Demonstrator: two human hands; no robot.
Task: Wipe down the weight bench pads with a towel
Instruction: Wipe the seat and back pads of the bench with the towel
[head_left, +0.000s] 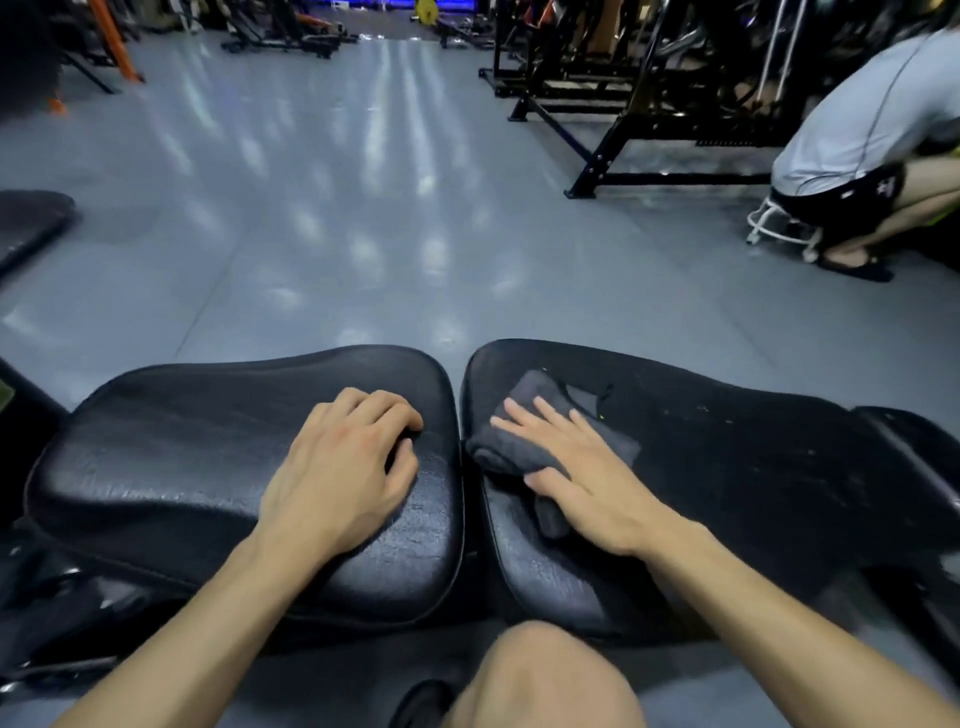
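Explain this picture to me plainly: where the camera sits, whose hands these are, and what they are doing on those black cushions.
The camera is worn on a person's head, looking forward and down, so the two bare arms are the wearer's own. In front lie two black bench pads side by side: the left pad and the right pad. The left hand rests on the left pad with fingers curled, holding nothing. The right hand presses flat on a dark folded towel lying on the right pad. Another person crouches at the far right.

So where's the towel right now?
In the head view, the towel lies on the right pad, near its inner edge beside the gap to the left pad, pressed flat under the right hand.
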